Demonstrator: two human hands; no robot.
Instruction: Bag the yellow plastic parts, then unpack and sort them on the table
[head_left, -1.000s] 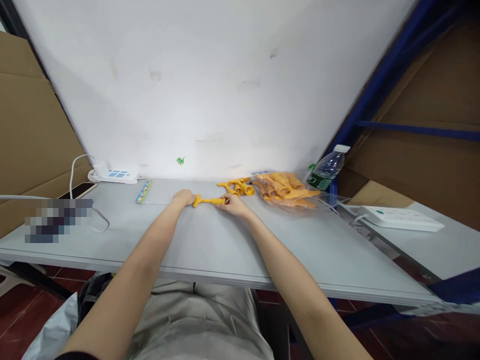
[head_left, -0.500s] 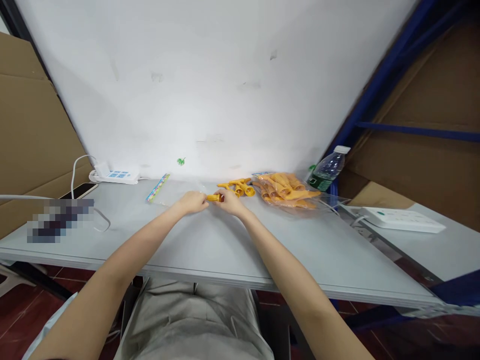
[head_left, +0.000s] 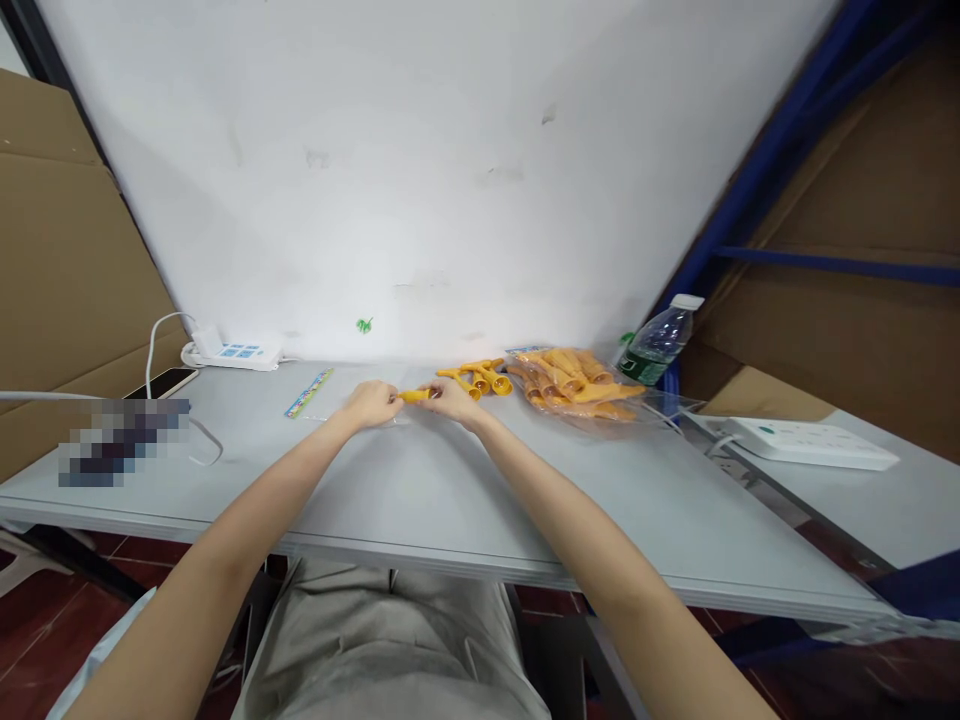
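My left hand [head_left: 373, 403] is closed at the near end of a clear plastic bag [head_left: 337, 408], which lies flat with a colourful header strip [head_left: 309, 393]. In my right hand [head_left: 454, 400] is a yellow plastic horn-shaped piece [head_left: 414, 396], held between thumb and fingers. The piece bridges the gap between both hands, its left end meeting my left fingertips. Whether that end is inside the bag I cannot tell. Just beyond my right hand lie several loose yellow horn-shaped pieces [head_left: 487, 380] with round cup openings.
A filled clear bag of orange-yellow pieces [head_left: 574, 380] lies to the right, beside a leaning water bottle [head_left: 660, 340]. Power strips sit at the left back [head_left: 240, 355] and far right [head_left: 814, 442]. A phone [head_left: 163, 383] lies left. A white panel [head_left: 450, 180] rises behind the table.
Both hands have shifted slightly left with the yellow piece. The bag's header strip has slid a little left and toward me.
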